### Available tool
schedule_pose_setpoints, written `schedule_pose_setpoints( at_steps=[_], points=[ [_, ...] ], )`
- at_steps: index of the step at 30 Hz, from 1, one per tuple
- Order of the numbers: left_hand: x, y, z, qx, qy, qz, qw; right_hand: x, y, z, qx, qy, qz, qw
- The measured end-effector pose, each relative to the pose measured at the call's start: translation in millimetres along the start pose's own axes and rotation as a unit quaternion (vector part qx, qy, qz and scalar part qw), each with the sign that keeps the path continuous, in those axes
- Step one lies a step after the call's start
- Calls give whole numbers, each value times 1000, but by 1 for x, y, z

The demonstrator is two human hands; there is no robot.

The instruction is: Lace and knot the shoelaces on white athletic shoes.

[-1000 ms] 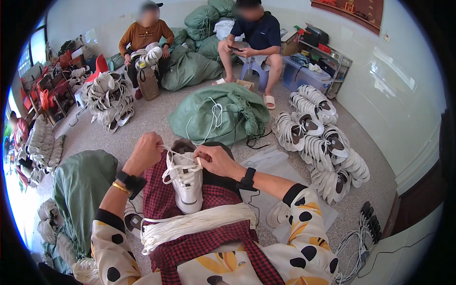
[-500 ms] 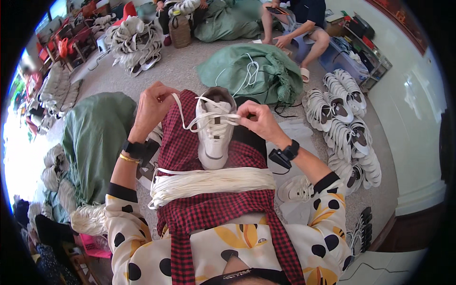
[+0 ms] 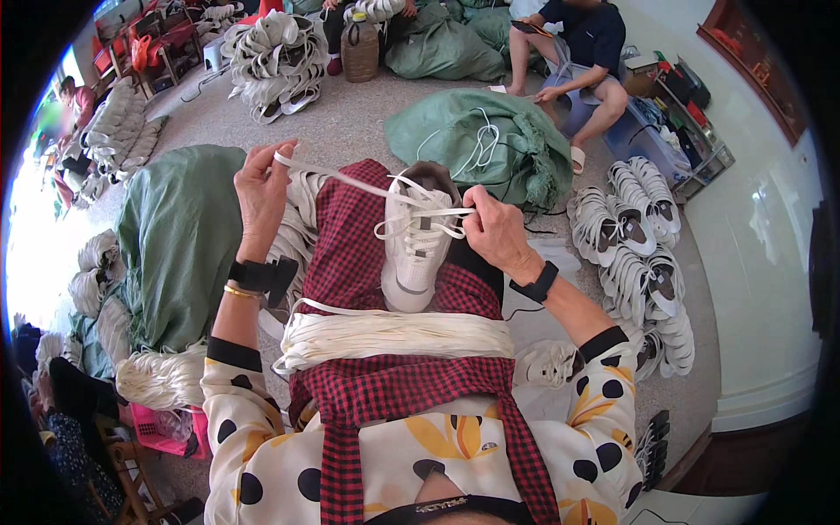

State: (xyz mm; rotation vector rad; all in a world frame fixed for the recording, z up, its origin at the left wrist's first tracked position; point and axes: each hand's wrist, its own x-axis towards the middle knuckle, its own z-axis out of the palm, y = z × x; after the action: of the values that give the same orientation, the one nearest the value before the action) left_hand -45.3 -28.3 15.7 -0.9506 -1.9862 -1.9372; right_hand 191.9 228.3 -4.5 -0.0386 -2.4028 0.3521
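The black-spotted white top (image 3: 385, 451) has black cuffs (image 3: 234, 353); the apron (image 3: 367, 385) is red-and-black checked; wristbands (image 3: 254, 276) black; bracelet (image 3: 241, 290) yellow.

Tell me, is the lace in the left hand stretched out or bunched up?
Stretched out: the white lace runs nearly straight from the left hand to the shoe, without bunching between.
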Motion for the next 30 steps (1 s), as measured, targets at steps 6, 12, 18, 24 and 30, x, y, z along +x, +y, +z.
schedule_pose_setpoints(
  at_steps=[6,12,18,24,30],
  points=[
    [-8,1,-7,-311,-158,-127,928,4,-7,-25,108,-97,134,980],
    [-21,-6,52,-60,-253,61,964,51,-20,5,224,-118,73,965],
    [-42,-5,77,-26,-258,9,966,56,-22,34,271,-189,120,936],
    [-46,-11,76,-30,-231,32,972,57,-25,32,285,-180,140,931],
    [-49,-8,73,-92,-253,-110,957,55,-22,36,287,-188,141,929]
  ],
)
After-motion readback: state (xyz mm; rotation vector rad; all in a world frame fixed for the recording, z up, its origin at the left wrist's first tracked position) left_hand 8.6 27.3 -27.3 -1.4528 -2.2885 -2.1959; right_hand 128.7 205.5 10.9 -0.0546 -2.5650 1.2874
